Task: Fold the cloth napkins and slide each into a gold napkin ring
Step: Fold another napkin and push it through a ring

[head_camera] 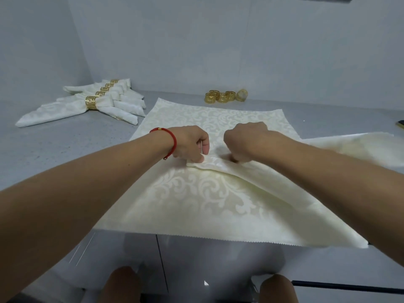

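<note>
A cream damask napkin (196,197) lies spread on the grey counter, its near edge hanging over the front. Its centre is gathered into a raised ridge. My left hand (190,143), with a red bracelet on the wrist, pinches the left end of that ridge. My right hand (244,141) grips the cloth just to the right, fingers curled down into it. Several loose gold napkin rings (219,97) stand at the back of the counter.
Several folded napkins in gold rings (91,102) lie fanned at the back left. More cream cloth (358,147) lies at the right under my forearm. A dark object (400,124) shows at the right edge. The grey wall stands close behind the counter.
</note>
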